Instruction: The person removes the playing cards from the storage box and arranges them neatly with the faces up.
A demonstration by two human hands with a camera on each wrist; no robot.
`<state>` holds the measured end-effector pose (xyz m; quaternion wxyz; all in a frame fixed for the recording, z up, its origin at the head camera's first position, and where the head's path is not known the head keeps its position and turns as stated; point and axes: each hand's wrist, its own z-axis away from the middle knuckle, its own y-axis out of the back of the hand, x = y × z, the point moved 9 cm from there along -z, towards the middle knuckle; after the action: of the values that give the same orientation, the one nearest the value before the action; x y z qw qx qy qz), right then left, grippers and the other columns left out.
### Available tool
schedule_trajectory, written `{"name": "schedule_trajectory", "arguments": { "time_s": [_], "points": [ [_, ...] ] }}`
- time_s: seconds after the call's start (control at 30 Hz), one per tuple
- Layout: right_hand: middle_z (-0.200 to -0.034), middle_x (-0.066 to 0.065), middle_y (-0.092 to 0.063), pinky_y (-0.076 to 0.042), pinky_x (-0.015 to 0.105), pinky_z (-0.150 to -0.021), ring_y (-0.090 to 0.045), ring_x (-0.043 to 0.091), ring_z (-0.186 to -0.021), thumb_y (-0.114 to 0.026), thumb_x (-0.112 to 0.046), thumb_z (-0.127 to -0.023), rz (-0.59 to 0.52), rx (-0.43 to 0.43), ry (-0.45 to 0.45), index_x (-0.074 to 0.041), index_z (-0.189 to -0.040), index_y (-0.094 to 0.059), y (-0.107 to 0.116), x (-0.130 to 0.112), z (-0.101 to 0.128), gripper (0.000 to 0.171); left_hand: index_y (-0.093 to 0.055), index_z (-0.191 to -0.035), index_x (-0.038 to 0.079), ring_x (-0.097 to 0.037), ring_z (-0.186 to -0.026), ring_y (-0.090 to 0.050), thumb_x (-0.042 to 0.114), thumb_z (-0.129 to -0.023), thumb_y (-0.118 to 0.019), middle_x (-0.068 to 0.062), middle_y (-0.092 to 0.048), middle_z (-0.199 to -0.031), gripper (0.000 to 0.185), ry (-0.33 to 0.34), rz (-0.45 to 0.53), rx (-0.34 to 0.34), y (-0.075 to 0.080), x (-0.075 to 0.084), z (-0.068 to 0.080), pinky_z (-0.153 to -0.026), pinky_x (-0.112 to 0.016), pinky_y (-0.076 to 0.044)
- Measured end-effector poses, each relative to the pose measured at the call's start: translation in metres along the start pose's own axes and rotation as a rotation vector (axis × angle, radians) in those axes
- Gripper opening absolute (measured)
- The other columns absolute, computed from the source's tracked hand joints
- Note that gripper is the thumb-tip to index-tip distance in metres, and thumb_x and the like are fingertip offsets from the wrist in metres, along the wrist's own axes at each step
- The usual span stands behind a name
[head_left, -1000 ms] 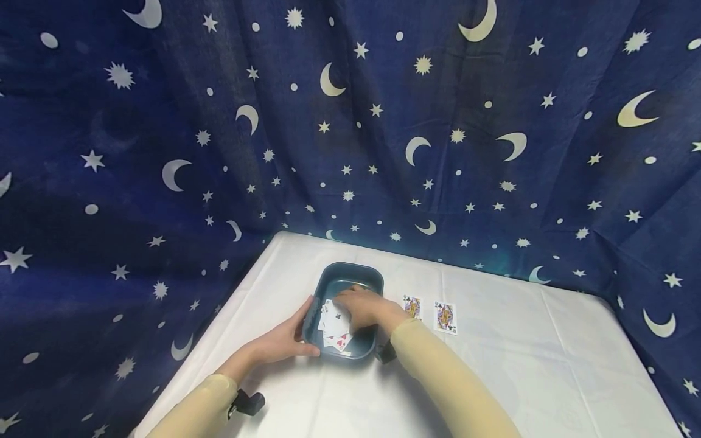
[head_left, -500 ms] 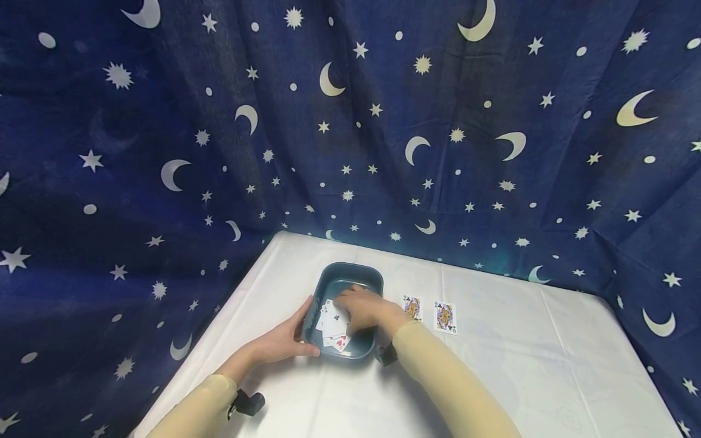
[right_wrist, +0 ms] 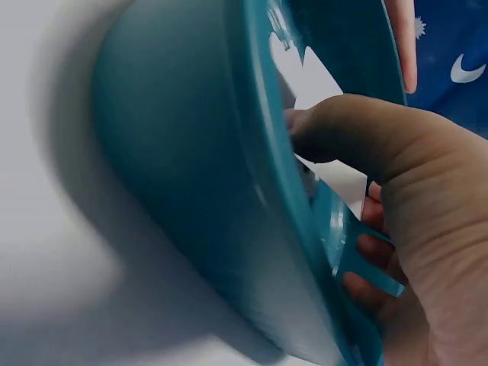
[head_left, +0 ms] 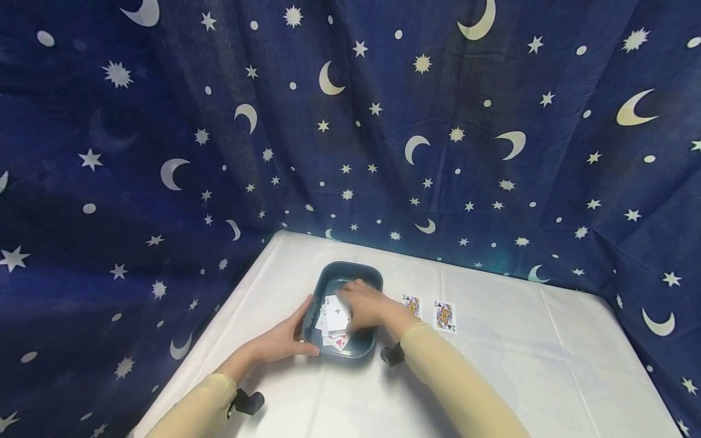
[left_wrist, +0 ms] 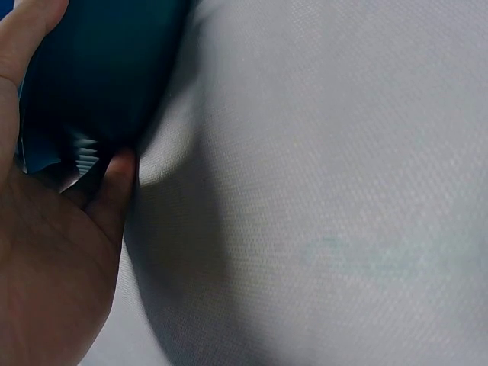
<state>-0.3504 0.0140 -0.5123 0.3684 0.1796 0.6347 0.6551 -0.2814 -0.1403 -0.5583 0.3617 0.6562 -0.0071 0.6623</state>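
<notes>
Teal bin sits gripped by left hand; right hand, pinching a card inside, partly hides a face card outside.

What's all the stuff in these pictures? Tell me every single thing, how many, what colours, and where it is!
Tray: 1, blue-green, on the table
Loose cards: several (overlapping, so I can't count them), white with black or red marks, inside the tray
Picture cards: 2, white with colourful figures, right of the tray, one partly behind the right arm
Table: 1, white top, under everything
Curtain: dark blue with pale moons, stars and dots, behind and beside the table
Gadgets: 2, black, one at each wrist
Sleeves: 2, pale yellow, on the arms
Left grip: 1, bare, at the tray's left side
Right grip: 1, bare, at the loose cards
</notes>
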Motion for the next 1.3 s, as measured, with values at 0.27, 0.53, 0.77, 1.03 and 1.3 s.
{"name": "schedule_trajectory", "arguments": {
  "time_s": [0.27, 0.53, 0.77, 1.03, 1.3],
  "points": [
    [-0.148, 0.002, -0.047, -0.042, 0.037, -0.112, -0.039, 0.019, -0.132, -0.09, -0.036, -0.073, -0.125, 0.105, -0.036, -0.015, -0.152, -0.05, 0.037, 0.017, 0.031, 0.091, 0.004, -0.166, 0.023, -0.033, -0.156, -0.009, 0.03, -0.084, -0.087, -0.008, 0.004, -0.172, 0.122, -0.003, 0.02, 0.011, -0.002, 0.003, 0.0, -0.12, -0.047, -0.029],
    [-0.154, 0.005, -0.04, -0.037, 0.051, -0.115, -0.032, 0.024, -0.142, -0.087, -0.034, -0.074, -0.17, 0.197, -0.154, -0.026, -0.156, -0.044, 0.071, 0.081, 0.089, 0.094, 0.003, -0.166, 0.022, -0.033, -0.155, -0.009, 0.032, -0.082, -0.088, -0.009, 0.004, -0.172, 0.124, 0.011, 0.013, 0.023, -0.001, 0.006, -0.001, -0.12, -0.045, -0.028],
    [-0.153, 0.017, -0.043, -0.034, 0.062, -0.115, -0.034, 0.037, -0.142, -0.087, -0.033, -0.077, -0.15, 0.196, -0.273, -0.01, -0.155, -0.044, 0.064, 0.142, 0.146, 0.093, 0.003, -0.166, 0.022, -0.034, -0.155, -0.01, 0.034, -0.081, -0.088, -0.009, 0.004, -0.172, 0.125, 0.021, 0.005, 0.032, -0.001, 0.0, -0.001, -0.12, -0.046, -0.028],
    [-0.146, 0.023, -0.049, -0.038, 0.064, -0.11, -0.041, 0.043, -0.132, -0.09, -0.03, -0.073, -0.096, 0.163, -0.395, -0.001, -0.148, -0.05, 0.029, 0.205, 0.201, 0.09, 0.004, -0.166, 0.022, -0.034, -0.155, -0.011, 0.03, -0.082, -0.088, -0.008, 0.005, -0.172, 0.124, 0.017, 0.027, 0.032, 0.0, 0.001, 0.001, -0.121, -0.045, -0.027],
    [-0.144, 0.026, -0.048, -0.033, 0.069, -0.11, -0.041, 0.048, -0.13, -0.09, -0.026, -0.068, -0.141, 0.102, -0.497, 0.003, -0.146, -0.051, 0.004, 0.237, 0.236, 0.092, 0.005, -0.166, 0.022, -0.034, -0.155, -0.011, 0.031, -0.083, -0.087, -0.01, 0.006, -0.171, 0.124, 0.014, 0.03, 0.013, -0.004, 0.001, 0.0, -0.12, -0.045, -0.029]
  ]
}}
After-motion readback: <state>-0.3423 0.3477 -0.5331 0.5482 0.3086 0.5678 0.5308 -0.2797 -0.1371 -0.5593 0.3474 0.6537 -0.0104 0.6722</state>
